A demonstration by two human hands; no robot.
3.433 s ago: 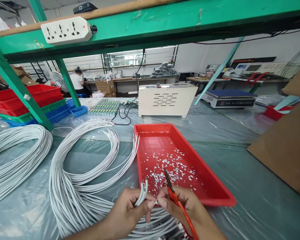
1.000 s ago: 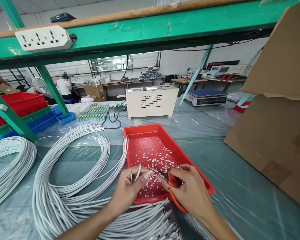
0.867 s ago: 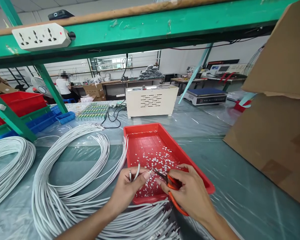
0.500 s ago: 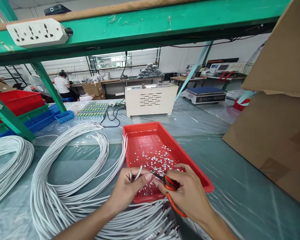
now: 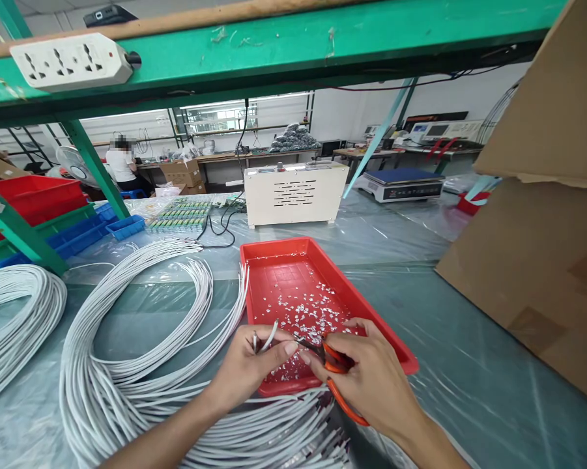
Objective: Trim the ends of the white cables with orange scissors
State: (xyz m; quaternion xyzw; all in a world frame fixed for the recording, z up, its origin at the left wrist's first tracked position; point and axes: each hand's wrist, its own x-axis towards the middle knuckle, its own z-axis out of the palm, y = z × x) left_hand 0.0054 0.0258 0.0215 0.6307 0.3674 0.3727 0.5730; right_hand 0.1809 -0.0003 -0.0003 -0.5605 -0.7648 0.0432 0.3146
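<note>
My left hand (image 5: 247,368) is closed in a pinch on the ends of a few white cables (image 5: 270,335), held over the near end of a red tray (image 5: 371,311). My right hand (image 5: 371,378) grips orange-handled cutters (image 5: 333,374), whose dark jaws point left and meet the cable end at my left fingertips. Small white and silver cable scraps (image 5: 307,312) lie scattered on the tray floor. A big coiled bundle of white cables (image 5: 127,365) spreads over the table to the left and runs under my wrists.
A second white cable coil (image 5: 14,326) lies far left. Behind the tray stand a cream metal box (image 5: 296,193) and a scale (image 5: 403,185). A cardboard box (image 5: 542,247) fills the right. Coloured bins (image 5: 53,215) are stacked back left. A green shelf beam with a power strip (image 5: 68,60) hangs overhead.
Over the last second the hands have hardly moved; the cutter jaws have closed in on the cable end. Since 3.4 s ago both hands have shifted forward over the tray.
</note>
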